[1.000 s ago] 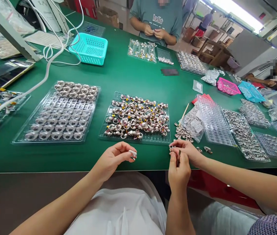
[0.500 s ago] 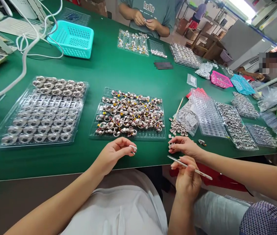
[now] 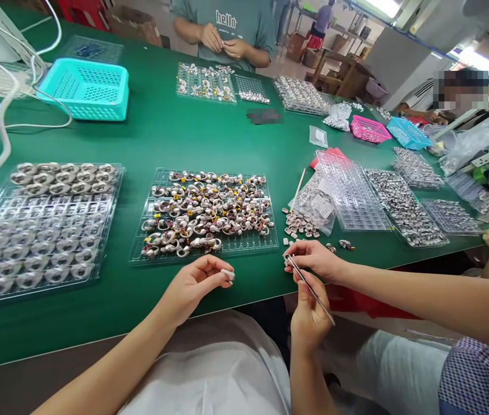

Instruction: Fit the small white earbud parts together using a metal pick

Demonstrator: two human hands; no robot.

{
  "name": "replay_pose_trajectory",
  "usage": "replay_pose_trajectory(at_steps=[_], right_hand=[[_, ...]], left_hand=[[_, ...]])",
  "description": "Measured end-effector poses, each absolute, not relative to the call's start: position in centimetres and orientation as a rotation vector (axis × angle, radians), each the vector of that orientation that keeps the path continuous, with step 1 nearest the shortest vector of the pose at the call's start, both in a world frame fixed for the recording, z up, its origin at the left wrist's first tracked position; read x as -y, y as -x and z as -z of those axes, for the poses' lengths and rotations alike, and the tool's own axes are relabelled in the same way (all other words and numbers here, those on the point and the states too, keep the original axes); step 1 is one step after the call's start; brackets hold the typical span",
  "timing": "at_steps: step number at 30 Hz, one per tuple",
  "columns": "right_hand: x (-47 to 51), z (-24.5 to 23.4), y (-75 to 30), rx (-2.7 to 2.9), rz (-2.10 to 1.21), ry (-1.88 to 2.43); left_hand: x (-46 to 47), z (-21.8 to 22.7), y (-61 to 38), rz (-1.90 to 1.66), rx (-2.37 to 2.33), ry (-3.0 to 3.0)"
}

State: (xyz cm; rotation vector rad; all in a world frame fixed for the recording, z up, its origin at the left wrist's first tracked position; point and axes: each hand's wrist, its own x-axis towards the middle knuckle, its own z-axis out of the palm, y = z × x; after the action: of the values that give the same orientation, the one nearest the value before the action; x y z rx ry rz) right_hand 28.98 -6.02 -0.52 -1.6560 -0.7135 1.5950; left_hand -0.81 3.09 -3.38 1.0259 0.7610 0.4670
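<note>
My left hand (image 3: 195, 285) is closed in a pinch on a small white rounded piece (image 3: 228, 275), just in front of the clear tray (image 3: 248, 245) heaped with pale ring-shaped parts. Slim metal tweezers (image 3: 317, 295) are in the closed fingers of my right hand (image 3: 311, 323), near the table's front edge. Their tip points up and left, reaching a small pale piece (image 3: 286, 259) in a co-worker's hand (image 3: 316, 257). That hand comes in from the right. Fingers hide most of the piece, and I cannot tell whether the tip touches it.
A second clear tray (image 3: 108, 230) with rows of rings lies left. Small caps (image 3: 300, 226) are scattered beside plastic bags (image 3: 313, 206). More filled trays (image 3: 404, 204) stand right. A turquoise basket (image 3: 84, 104) and white cable (image 3: 0, 127) lie back left. Another person (image 3: 227, 34) works opposite.
The view has shifted, so most table things sit further left. The tweezers have turned steeper, and their tip has come up to the piece in the co-worker's hand. My left hand keeps its pinch.
</note>
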Motion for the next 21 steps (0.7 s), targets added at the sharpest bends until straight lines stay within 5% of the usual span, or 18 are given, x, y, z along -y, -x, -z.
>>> replay_pose_trajectory(at_steps=[21], right_hand=[[6.0,1.01,-28.97,0.713,-1.599,1.633]], left_hand=[[-3.06,4.31,1.49,-0.449,-0.784,-1.048]])
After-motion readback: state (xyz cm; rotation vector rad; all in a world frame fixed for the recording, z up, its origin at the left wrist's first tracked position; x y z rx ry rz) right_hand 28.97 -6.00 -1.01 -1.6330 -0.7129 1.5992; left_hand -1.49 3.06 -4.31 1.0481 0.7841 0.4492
